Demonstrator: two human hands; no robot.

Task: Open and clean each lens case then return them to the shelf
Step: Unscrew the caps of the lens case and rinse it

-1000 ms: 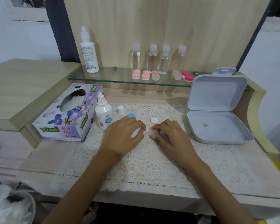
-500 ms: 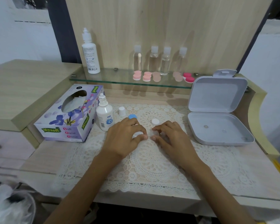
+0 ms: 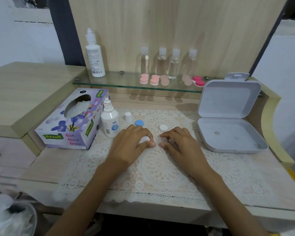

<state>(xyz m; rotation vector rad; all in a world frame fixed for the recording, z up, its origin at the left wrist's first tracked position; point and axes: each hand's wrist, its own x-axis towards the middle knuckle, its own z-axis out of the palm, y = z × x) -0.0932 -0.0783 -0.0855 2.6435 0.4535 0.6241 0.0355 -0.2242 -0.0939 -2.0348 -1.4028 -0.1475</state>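
Lens case (image 3: pixel 157 140) on the lace mat (image 3: pixel 160 169) of the counter (image 3: pixel 46 167), between my hands: light, stiff, slick plastic, I judge. Left grip (image 3: pixel 131 145) pinches a white wad (image 3: pixel 144 139); right grip (image 3: pixel 180 147) pinches the case's end, the steadiest hold.

The tissue box (image 3: pixel 71 123) sits left of the mat (image 3: pixel 153 169), the open box (image 3: pixel 228 133) right. Cases (image 3: pixel 154 80) lie on the shelf (image 3: pixel 123 81) behind.

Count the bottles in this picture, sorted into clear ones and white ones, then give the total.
Clear bottles: 4, all on the glass shelf
White bottles: 2, the tall white bottle on the shelf and the short white bottle on the lace mat
Total: 6
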